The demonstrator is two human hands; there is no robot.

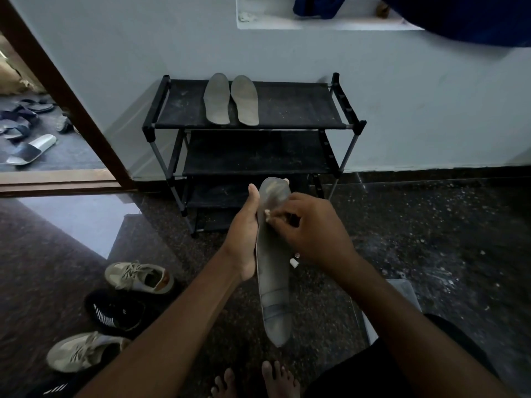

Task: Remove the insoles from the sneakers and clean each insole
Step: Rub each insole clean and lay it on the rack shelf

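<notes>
Grey insole (pixel 273 271): held lengthwise in the air in front of the person, toe end up toward the rack, heel end down near the bare feet; it is kept off the floor, apparently so that its upper face can be worked on.
Left hand (pixel 244 234): wrapped along the insole's left edge, thumb up the side and fingers curled behind, clamped on it; the grip seems meant to brace the soft piece against pressure.
Right hand (pixel 310 231): laid over the insole's middle, fingertips (pixel 271 218) pinched together on a small pale scrap (pixel 267 213); what the scrap is cannot be told. It is pressed to the surface, probably for wiping.
Shoe rack (pixel 316 110): black, set against the wall; two other insoles (pixel 231 100) are laid side by side on its top shelf, likely set apart from the one in hand.
Sneakers (pixel 138 275): beige and black ones are left on the floor at the left, openings upward, within reach.
Stage: judged to be cleaning, partway through.
</notes>
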